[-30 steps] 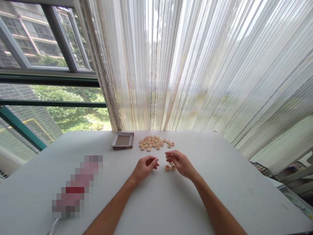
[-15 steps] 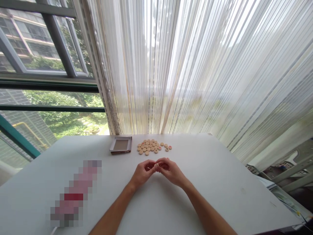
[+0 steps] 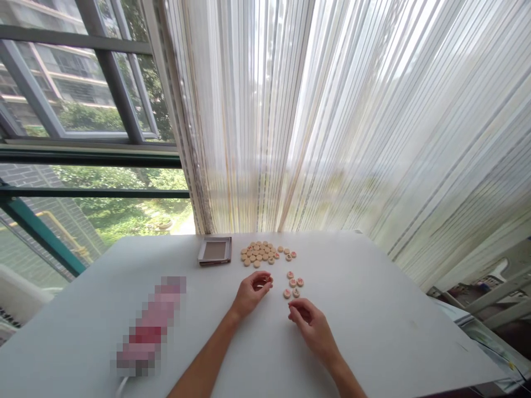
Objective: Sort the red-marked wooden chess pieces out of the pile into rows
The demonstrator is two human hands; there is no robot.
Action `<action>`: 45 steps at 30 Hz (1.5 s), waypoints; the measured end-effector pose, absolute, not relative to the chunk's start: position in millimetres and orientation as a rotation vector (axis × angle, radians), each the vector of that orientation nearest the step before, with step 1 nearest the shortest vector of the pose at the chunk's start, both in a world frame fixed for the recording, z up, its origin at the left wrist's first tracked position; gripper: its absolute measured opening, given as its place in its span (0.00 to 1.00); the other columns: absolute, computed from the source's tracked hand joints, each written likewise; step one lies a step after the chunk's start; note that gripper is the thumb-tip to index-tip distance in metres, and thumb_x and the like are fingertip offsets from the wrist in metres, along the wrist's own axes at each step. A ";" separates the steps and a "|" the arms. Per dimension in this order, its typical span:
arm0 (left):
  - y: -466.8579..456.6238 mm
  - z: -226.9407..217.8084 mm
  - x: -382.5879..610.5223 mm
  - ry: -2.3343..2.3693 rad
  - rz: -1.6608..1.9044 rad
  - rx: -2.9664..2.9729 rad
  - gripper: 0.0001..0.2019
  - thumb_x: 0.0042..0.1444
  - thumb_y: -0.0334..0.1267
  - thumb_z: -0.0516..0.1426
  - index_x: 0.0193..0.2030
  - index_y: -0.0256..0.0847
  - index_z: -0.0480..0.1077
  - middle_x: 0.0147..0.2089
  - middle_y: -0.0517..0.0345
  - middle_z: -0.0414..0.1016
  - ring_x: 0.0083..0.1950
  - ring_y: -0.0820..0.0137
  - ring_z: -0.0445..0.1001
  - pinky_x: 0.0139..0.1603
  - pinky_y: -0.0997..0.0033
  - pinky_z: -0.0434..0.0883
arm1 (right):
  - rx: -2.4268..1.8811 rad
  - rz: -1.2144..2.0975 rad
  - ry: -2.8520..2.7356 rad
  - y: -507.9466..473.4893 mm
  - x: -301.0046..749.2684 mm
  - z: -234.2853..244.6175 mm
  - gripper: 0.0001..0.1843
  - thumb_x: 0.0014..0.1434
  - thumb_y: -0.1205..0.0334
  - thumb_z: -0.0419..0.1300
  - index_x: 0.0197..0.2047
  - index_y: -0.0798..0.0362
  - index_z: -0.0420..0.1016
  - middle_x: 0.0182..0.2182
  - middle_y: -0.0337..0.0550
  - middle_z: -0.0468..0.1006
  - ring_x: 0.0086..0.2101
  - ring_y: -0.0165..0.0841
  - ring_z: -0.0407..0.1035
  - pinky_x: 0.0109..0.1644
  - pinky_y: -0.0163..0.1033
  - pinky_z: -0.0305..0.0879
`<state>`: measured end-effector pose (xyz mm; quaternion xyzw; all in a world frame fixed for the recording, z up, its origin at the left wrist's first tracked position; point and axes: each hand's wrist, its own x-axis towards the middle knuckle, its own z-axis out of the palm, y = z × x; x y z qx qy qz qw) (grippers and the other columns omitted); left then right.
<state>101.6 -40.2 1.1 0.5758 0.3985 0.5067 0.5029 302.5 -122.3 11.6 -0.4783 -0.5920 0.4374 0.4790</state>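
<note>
My left hand (image 3: 251, 294) is closed in a pinch around a round wooden Chinese chess piece (image 3: 270, 280), mostly covered by the fingers. To its right and lower, my right hand (image 3: 309, 320) has thumb and fingertips drawn together; whatever they may hold is hidden. Just beyond the right fingertips lies a small loose group of Chinese chess pieces (image 3: 293, 282), several with red characters and one with a dark one. Farther back is a larger cluster of pieces (image 3: 259, 251), mostly showing blank faces, with a few stray ones at its right side.
A shallow open box (image 3: 228, 251) stands left of the large cluster. A pixelated pinkish object (image 3: 149, 323) with a white cable (image 3: 121, 386) lies on the left of the white table (image 3: 373, 331). Sheer curtains (image 3: 332, 138) and a window are behind the table.
My hands were together at the middle and are now apart; the right has moved right and nearer to me. The small group of pieces, hidden behind the hands before, now shows.
</note>
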 end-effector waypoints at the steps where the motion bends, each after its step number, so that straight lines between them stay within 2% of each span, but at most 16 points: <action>1: -43.5 3.5 103.0 0.950 1.198 1.408 0.18 0.51 0.44 0.65 0.45 0.37 0.72 0.41 0.50 0.79 0.41 0.64 0.80 0.45 0.65 0.76 | -1.180 1.084 -1.422 -124.8 304.0 9.5 0.13 0.62 0.51 0.58 0.42 0.52 0.74 0.34 0.45 0.77 0.35 0.38 0.76 0.42 0.42 0.72; 7: -72.5 18.8 122.5 0.812 0.967 1.558 0.14 0.52 0.43 0.64 0.41 0.36 0.73 0.38 0.51 0.80 0.39 0.64 0.80 0.43 0.66 0.77 | -1.094 1.149 -1.345 -127.2 304.3 11.6 0.13 0.62 0.51 0.59 0.41 0.52 0.73 0.34 0.44 0.78 0.36 0.38 0.75 0.42 0.40 0.71; 10: -79.3 21.7 127.7 0.812 0.961 1.628 0.13 0.52 0.43 0.64 0.40 0.36 0.74 0.37 0.52 0.80 0.37 0.65 0.79 0.41 0.67 0.76 | -1.067 1.155 -1.315 -125.0 303.4 14.1 0.12 0.60 0.51 0.61 0.38 0.53 0.73 0.32 0.43 0.78 0.34 0.36 0.74 0.39 0.39 0.70; 14: -77.9 22.5 125.2 0.828 0.898 1.647 0.13 0.52 0.44 0.64 0.39 0.36 0.75 0.36 0.53 0.80 0.36 0.67 0.78 0.38 0.70 0.74 | -1.081 1.159 -1.298 -121.0 301.4 12.2 0.13 0.59 0.50 0.63 0.37 0.53 0.73 0.33 0.44 0.79 0.34 0.36 0.73 0.37 0.38 0.70; 19: -75.5 22.0 120.4 0.888 0.879 1.720 0.14 0.52 0.45 0.64 0.40 0.37 0.75 0.34 0.55 0.80 0.34 0.69 0.76 0.36 0.73 0.71 | -1.074 1.137 -1.316 -115.9 294.9 8.9 0.13 0.60 0.50 0.60 0.37 0.52 0.72 0.31 0.42 0.78 0.31 0.34 0.72 0.36 0.36 0.69; 24: -70.7 21.6 108.6 1.016 0.887 1.969 0.16 0.48 0.45 0.66 0.41 0.41 0.75 0.38 0.57 0.78 0.33 0.71 0.73 0.32 0.75 0.68 | -1.293 0.832 -1.462 -114.0 290.5 9.2 0.12 0.62 0.51 0.58 0.35 0.52 0.70 0.28 0.40 0.76 0.27 0.31 0.68 0.30 0.33 0.63; 28: -62.0 17.5 97.9 1.133 0.918 2.066 0.13 0.50 0.44 0.65 0.41 0.42 0.75 0.36 0.59 0.77 0.32 0.72 0.72 0.34 0.74 0.68 | -1.434 0.586 -1.616 -112.4 287.7 6.9 0.11 0.63 0.54 0.56 0.33 0.51 0.69 0.24 0.36 0.71 0.23 0.29 0.62 0.28 0.33 0.59; 34: -58.0 10.7 96.7 1.175 0.933 2.052 0.14 0.51 0.45 0.64 0.42 0.43 0.75 0.36 0.59 0.77 0.31 0.72 0.71 0.34 0.74 0.69 | -1.461 0.393 -1.698 -110.0 287.9 -1.5 0.05 0.62 0.61 0.54 0.37 0.51 0.71 0.29 0.39 0.72 0.26 0.31 0.65 0.33 0.36 0.64; 39: -61.4 15.6 96.8 1.159 0.922 2.086 0.13 0.51 0.47 0.64 0.39 0.42 0.76 0.35 0.57 0.76 0.32 0.71 0.72 0.36 0.73 0.69 | -1.390 0.395 -1.736 -116.4 290.5 -0.4 0.11 0.64 0.66 0.51 0.46 0.50 0.72 0.37 0.45 0.72 0.28 0.32 0.69 0.37 0.38 0.69; 42: -62.0 18.8 96.4 1.131 0.921 2.116 0.09 0.53 0.44 0.62 0.38 0.43 0.77 0.35 0.57 0.76 0.33 0.70 0.73 0.38 0.72 0.70 | -1.297 0.419 -1.848 -121.3 292.7 0.3 0.14 0.64 0.66 0.51 0.48 0.47 0.75 0.45 0.48 0.73 0.36 0.35 0.72 0.44 0.41 0.71; 45: -61.9 19.2 96.9 1.139 0.936 2.113 0.07 0.57 0.40 0.59 0.39 0.43 0.76 0.37 0.56 0.76 0.33 0.70 0.73 0.39 0.72 0.70 | -1.253 0.394 -1.912 -123.2 297.7 -1.1 0.14 0.64 0.65 0.53 0.48 0.45 0.76 0.50 0.49 0.73 0.46 0.40 0.71 0.52 0.47 0.69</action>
